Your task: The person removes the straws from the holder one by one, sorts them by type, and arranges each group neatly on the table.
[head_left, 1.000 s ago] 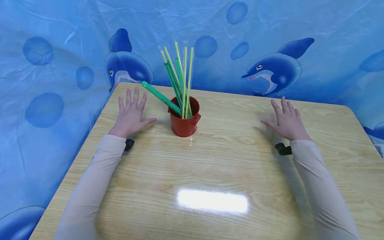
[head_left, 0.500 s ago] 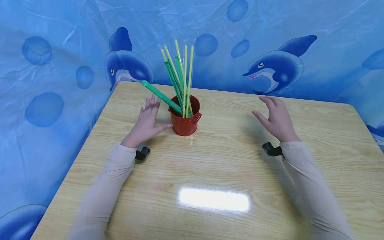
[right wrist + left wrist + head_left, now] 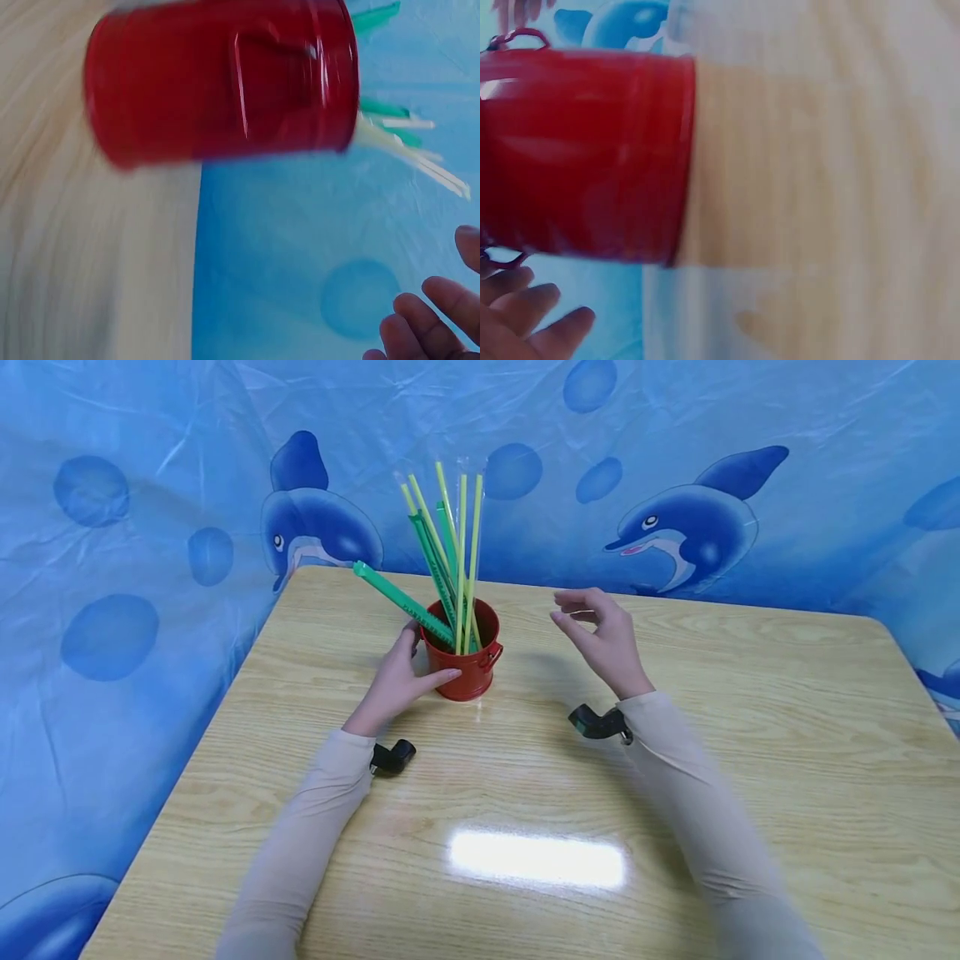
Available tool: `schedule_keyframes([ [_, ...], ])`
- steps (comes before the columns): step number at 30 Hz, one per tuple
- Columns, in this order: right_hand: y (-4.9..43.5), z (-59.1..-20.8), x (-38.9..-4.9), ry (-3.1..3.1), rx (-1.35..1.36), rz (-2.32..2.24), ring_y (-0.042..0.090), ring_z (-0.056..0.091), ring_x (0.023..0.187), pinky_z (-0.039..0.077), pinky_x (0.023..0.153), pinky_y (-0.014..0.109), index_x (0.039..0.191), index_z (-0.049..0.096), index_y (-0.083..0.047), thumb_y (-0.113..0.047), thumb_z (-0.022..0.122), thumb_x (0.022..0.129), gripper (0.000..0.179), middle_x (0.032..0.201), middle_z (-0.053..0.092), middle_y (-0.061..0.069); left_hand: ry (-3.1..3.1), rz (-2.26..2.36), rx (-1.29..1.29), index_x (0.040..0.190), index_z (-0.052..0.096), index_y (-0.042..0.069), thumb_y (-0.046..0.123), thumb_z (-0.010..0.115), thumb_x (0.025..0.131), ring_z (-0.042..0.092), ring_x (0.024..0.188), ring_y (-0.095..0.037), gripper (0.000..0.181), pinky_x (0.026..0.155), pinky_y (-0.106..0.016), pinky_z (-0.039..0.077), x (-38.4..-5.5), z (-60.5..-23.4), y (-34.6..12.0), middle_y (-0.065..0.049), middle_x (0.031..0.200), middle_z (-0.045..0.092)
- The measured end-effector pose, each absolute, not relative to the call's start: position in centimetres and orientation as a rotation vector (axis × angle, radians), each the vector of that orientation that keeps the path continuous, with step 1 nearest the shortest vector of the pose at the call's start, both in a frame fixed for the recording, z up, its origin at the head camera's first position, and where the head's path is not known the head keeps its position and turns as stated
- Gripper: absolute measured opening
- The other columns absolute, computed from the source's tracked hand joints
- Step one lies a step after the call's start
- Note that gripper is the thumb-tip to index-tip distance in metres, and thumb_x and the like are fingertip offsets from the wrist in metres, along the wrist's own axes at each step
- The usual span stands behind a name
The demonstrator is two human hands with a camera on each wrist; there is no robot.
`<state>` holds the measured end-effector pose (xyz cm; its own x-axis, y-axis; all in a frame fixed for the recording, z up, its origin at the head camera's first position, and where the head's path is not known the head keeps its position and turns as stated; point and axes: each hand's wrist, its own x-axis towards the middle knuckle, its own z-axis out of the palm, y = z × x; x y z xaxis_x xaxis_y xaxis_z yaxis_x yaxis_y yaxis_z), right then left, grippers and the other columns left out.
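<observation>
A small red metal bucket [image 3: 461,672] stands on the wooden table, holding several yellow straws [image 3: 462,560] in clear wrappers and several flat green printed sleeves [image 3: 401,602]. My left hand [image 3: 393,683] is at the bucket's left side, thumb overlapping its front and fingers going behind the left rim. In the left wrist view, the fingers [image 3: 547,322] sit loosely beside the side handle [image 3: 506,259]. Right of the bucket, my right hand [image 3: 609,639] hangs over the table, fingers softly bent towards the thumb, holding nothing. The right wrist view has its fingertips [image 3: 409,319] apart from the bucket.
A light wooden table [image 3: 750,760] meets a blue curtain [image 3: 187,427] printed with dolphins at its back and left. Black wrist cameras [image 3: 597,722] are worn on both forearms. A bright reflection [image 3: 536,858] lies on the tabletop in front.
Both hands have moved inward from the table's sides. My left hand has come up to the bucket; the right has travelled left, its spread fingers now softly bent. The bucket has stayed put.
</observation>
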<state>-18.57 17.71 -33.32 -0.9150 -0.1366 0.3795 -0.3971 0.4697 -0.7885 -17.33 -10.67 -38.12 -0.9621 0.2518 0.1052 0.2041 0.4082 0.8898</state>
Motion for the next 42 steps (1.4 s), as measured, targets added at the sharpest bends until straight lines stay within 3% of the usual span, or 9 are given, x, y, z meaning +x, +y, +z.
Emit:
schedule_keyframes([
  [8, 13.1, -33.5, -20.1, -2.421, 0.423, 1.672, 0.022, 0.060, 0.101, 0.049, 0.092, 0.034, 0.114, 0.064, 0.000, -0.016, 0.064, 0.091, 0.028, 0.112, 0.063, 0.013, 2.369, 1.932, 0.417, 0.146, 0.022, 0.003, 0.008, 0.073, 0.083, 0.036, 0.134, -0.027, 0.082, 0.109, -0.039, 0.032, -17.4, -39.0, -10.2, -0.015, 0.146, 0.035],
  [17, 10.3, -33.2, -21.2, -2.344, 0.393, 1.879, 0.021, 0.062, 0.096, 0.051, 0.087, 0.031, 0.111, 0.065, 0.001, -0.012, 0.066, 0.090, 0.025, 0.108, 0.065, 0.015, 2.356, 1.945, 0.417, 0.145, 0.024, 0.001, 0.007, 0.072, 0.083, 0.039, 0.132, -0.028, 0.079, 0.107, -0.038, 0.034, -17.6, -39.0, -10.0, -0.016, 0.144, 0.037],
  [42, 7.8, -33.3, -22.5, -2.324, 0.319, 1.840, 0.019, 0.060, 0.084, 0.052, 0.076, 0.027, 0.102, 0.067, 0.001, -0.014, 0.069, 0.087, 0.021, 0.091, 0.066, 0.011, 2.369, 1.907, 0.397, 0.146, 0.022, 0.004, 0.010, 0.071, 0.085, 0.036, 0.133, -0.028, 0.079, 0.108, -0.040, 0.034, -17.3, -38.9, -10.2, -0.015, 0.146, 0.035],
])
